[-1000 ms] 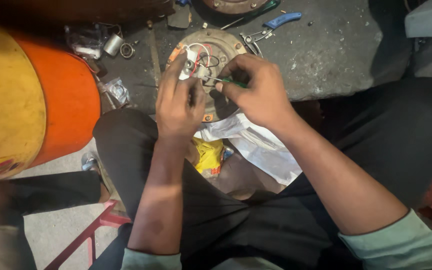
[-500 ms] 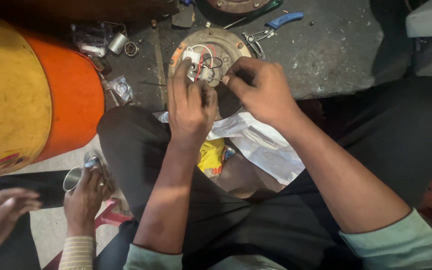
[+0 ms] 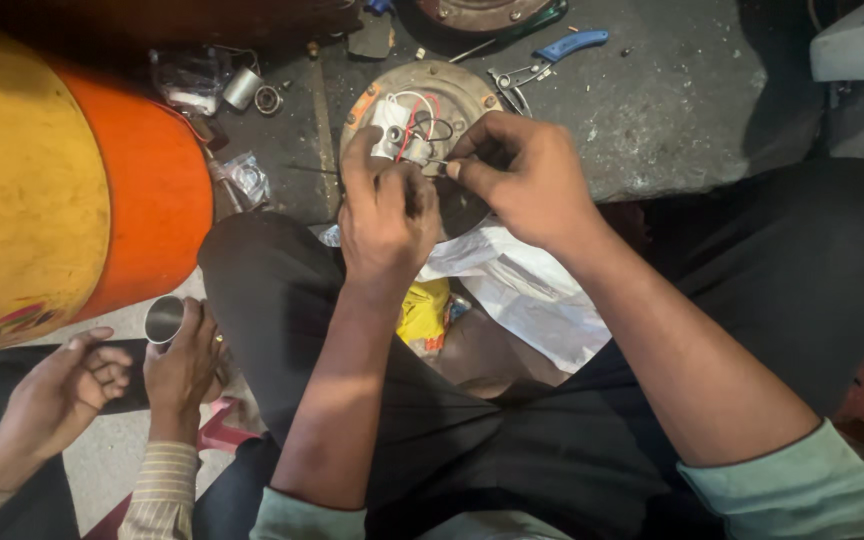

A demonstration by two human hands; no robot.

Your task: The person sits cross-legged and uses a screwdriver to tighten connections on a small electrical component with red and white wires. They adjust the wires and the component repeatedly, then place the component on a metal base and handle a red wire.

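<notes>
A round metal motor plate (image 3: 430,88) with red, white and black wires (image 3: 418,118) lies on the grey floor in front of my knees. My left hand (image 3: 384,205) rests on its near edge, fingers pressed against a small white part (image 3: 388,128). My right hand (image 3: 520,172) pinches a thin metal piece (image 3: 436,162) next to the wires, fingertips meeting those of the left. Both forearms reach forward over my dark trousers.
A large yellow and orange drum (image 3: 62,190) stands at the left. Blue-handled pliers (image 3: 552,55) lie beyond the plate. White plastic sheet (image 3: 522,285) and a yellow packet (image 3: 424,312) lie between my legs. Another person's hands (image 3: 122,370) hold a small steel cup (image 3: 163,318) at lower left.
Another person's two hands came in at the lower left with a steel cup. My hands stayed on the plate, shifting slightly around the wires.
</notes>
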